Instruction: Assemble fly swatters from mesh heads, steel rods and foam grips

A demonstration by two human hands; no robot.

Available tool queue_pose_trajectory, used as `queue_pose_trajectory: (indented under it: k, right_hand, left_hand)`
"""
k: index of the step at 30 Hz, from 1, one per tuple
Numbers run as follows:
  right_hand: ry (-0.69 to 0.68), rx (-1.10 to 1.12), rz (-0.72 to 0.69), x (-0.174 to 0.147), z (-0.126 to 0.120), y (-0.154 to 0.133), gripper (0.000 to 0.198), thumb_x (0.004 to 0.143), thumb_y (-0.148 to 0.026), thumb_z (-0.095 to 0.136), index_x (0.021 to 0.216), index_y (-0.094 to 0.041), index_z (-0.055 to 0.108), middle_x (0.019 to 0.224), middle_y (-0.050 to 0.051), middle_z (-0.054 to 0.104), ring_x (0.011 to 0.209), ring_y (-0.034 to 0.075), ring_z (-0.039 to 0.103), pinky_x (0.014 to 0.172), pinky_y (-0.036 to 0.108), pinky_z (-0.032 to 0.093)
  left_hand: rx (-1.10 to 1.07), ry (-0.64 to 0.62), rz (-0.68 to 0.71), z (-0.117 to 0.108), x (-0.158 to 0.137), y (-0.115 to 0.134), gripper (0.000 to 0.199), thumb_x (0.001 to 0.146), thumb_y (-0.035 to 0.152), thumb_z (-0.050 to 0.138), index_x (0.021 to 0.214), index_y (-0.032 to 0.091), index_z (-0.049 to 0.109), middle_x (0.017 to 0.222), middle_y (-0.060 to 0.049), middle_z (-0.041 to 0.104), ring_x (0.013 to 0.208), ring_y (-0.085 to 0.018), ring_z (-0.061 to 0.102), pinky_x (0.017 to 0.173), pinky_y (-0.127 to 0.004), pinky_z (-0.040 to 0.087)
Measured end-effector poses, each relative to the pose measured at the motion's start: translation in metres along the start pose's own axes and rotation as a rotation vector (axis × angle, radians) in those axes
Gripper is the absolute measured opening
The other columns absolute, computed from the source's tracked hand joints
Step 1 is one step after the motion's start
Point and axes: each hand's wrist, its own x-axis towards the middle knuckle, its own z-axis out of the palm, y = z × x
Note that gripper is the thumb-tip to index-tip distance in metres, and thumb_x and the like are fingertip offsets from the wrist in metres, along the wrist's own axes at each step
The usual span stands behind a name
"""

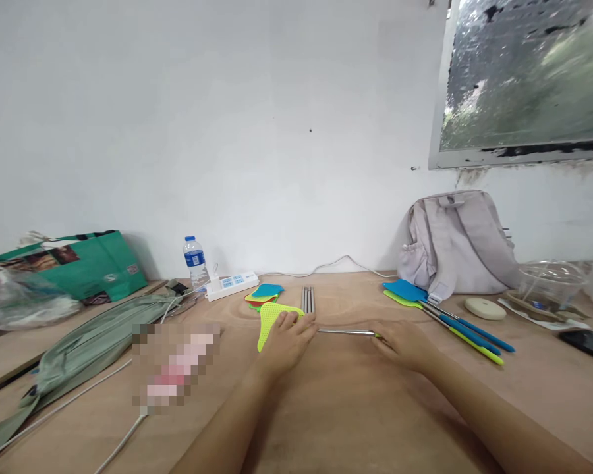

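Note:
A yellow-green fly swatter (pixel 273 320) lies crosswise between my hands, just above or on the table. My left hand (pixel 290 336) is closed around the neck where the perforated head joins the metal rod (pixel 346 332). At the other end my right hand (pixel 398 343) grips the handle, of which only a yellow-green tip shows. Beyond my left hand lies a row of several metal rods (pixel 308 299). Left of these is a small pile of loose swatter heads (pixel 267 291) in blue, yellow, red and green. Several whole fly swatters (pixel 454 322), blue and yellow-green, lie together at right.
A power strip (pixel 233 286) and a water bottle (pixel 194 255) stand by the wall. At left are a green bag (pixel 99 266), a grey-green cloth bag (pixel 93 342) and cables. On the right are a backpack (pixel 457 243), a round beige object (pixel 484 309), a plastic container (pixel 548 284) and a phone (pixel 590 343).

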Motion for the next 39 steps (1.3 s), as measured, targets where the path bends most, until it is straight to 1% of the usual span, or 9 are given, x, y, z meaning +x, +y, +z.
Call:
queue_pose_trajectory:
  k: [6, 13, 15, 17, 20, 23, 25, 31, 39]
  right_hand:
    - [0.058, -0.161, 0.047, -0.003, -0.008, 0.020, 0.019, 0.078, -0.025, 0.042, 0.065, -0.019, 0.053, 0.062, 0.002, 0.060, 0.059, 0.013, 0.051, 0.051, 0.024, 0.021]
    - [0.054, -0.144, 0.114, 0.001, -0.002, 0.009, 0.017, 0.077, -0.025, 0.043, 0.066, -0.019, 0.055, 0.063, 0.003, 0.060, 0.059, 0.013, 0.050, 0.051, 0.024, 0.018]
    - [0.040, -0.088, 0.182, 0.000, 0.002, 0.001, 0.016, 0.076, -0.024, 0.043, 0.065, -0.018, 0.055, 0.062, 0.002, 0.059, 0.056, 0.012, 0.049, 0.050, 0.024, 0.017]
    - [0.029, -0.040, 0.252, -0.001, 0.006, -0.010, 0.016, 0.074, -0.022, 0.044, 0.063, -0.018, 0.053, 0.060, 0.001, 0.058, 0.054, 0.011, 0.047, 0.049, 0.025, 0.015]
    - [0.005, 0.012, 0.304, -0.001, 0.009, -0.028, 0.016, 0.074, -0.023, 0.045, 0.060, -0.018, 0.052, 0.059, 0.001, 0.058, 0.052, 0.011, 0.045, 0.049, 0.025, 0.014]
    - [-0.008, 0.039, 0.267, -0.001, 0.009, -0.038, 0.017, 0.074, -0.023, 0.045, 0.060, -0.018, 0.051, 0.058, 0.001, 0.058, 0.051, 0.010, 0.045, 0.049, 0.024, 0.014]
    - [-0.008, 0.013, 0.234, -0.001, 0.009, -0.039, 0.017, 0.074, -0.023, 0.045, 0.059, -0.018, 0.050, 0.057, 0.001, 0.056, 0.051, 0.010, 0.044, 0.049, 0.025, 0.014]
    - [0.018, -0.045, 0.134, -0.002, 0.012, -0.028, 0.016, 0.076, -0.023, 0.043, 0.062, -0.019, 0.051, 0.057, 0.000, 0.057, 0.051, 0.010, 0.044, 0.049, 0.025, 0.014]
    - [0.174, -0.208, 0.075, -0.011, 0.009, 0.019, 0.016, 0.076, -0.022, 0.043, 0.064, -0.019, 0.054, 0.058, 0.003, 0.059, 0.055, 0.013, 0.050, 0.051, 0.024, 0.020]
  left_hand:
    - [0.048, 0.010, -0.014, 0.002, -0.009, -0.027, 0.016, 0.079, 0.019, 0.049, 0.090, 0.026, 0.058, 0.105, 0.001, 0.058, 0.082, -0.019, 0.044, 0.073, -0.033, 0.032]
    - [0.071, 0.092, -0.065, -0.003, -0.011, -0.034, 0.011, 0.081, 0.024, 0.050, 0.085, 0.027, 0.059, 0.103, 0.003, 0.060, 0.086, -0.020, 0.047, 0.077, -0.035, 0.034]
    - [0.063, 0.156, -0.165, -0.005, -0.008, -0.027, 0.013, 0.082, 0.025, 0.047, 0.089, 0.027, 0.059, 0.109, 0.002, 0.058, 0.094, -0.021, 0.046, 0.083, -0.038, 0.033]
    - [0.034, 0.199, -0.227, -0.005, -0.002, -0.011, 0.022, 0.083, 0.023, 0.044, 0.102, 0.024, 0.055, 0.115, -0.002, 0.056, 0.103, -0.023, 0.043, 0.089, -0.038, 0.031]
    - [-0.060, 0.190, -0.090, -0.003, 0.008, 0.019, 0.027, 0.085, 0.022, 0.041, 0.109, 0.020, 0.050, 0.108, -0.004, 0.058, 0.105, -0.020, 0.045, 0.092, -0.035, 0.031]
    - [-0.088, 0.068, 0.026, -0.002, 0.014, 0.039, 0.019, 0.084, 0.017, 0.041, 0.100, 0.019, 0.051, 0.088, -0.003, 0.060, 0.084, -0.016, 0.052, 0.078, -0.031, 0.038]
    - [-0.069, 0.012, 0.071, -0.004, 0.015, 0.042, 0.017, 0.083, 0.013, 0.043, 0.097, 0.018, 0.051, 0.081, -0.002, 0.058, 0.074, -0.015, 0.051, 0.069, -0.028, 0.038]
    - [0.038, 0.049, 0.186, -0.011, 0.011, 0.021, 0.021, 0.080, 0.007, 0.041, 0.098, 0.015, 0.049, 0.077, -0.002, 0.055, 0.071, -0.015, 0.050, 0.065, -0.028, 0.035]
    - [0.124, 0.040, 0.125, -0.013, -0.004, -0.019, 0.015, 0.082, 0.011, 0.040, 0.092, 0.018, 0.049, 0.075, -0.002, 0.054, 0.069, -0.016, 0.050, 0.062, -0.028, 0.033]
